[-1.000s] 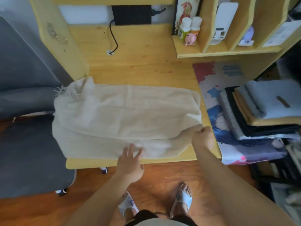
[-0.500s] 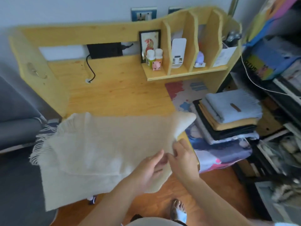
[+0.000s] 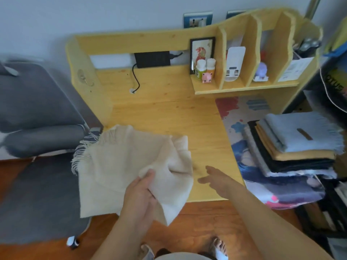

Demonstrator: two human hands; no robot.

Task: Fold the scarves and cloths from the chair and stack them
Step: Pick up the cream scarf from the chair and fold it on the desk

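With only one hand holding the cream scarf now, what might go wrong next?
1. The left hand pinches only one bunched edge of the cream scarf; the fold may open.
2. Much of the scarf hangs past the desk edge, so it may slide toward the floor.
3. The right hand is open and off the scarf.

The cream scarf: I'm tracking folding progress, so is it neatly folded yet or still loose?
Still loose. The cream scarf hangs bunched from the left hand, fringe dangling off the desk edge.
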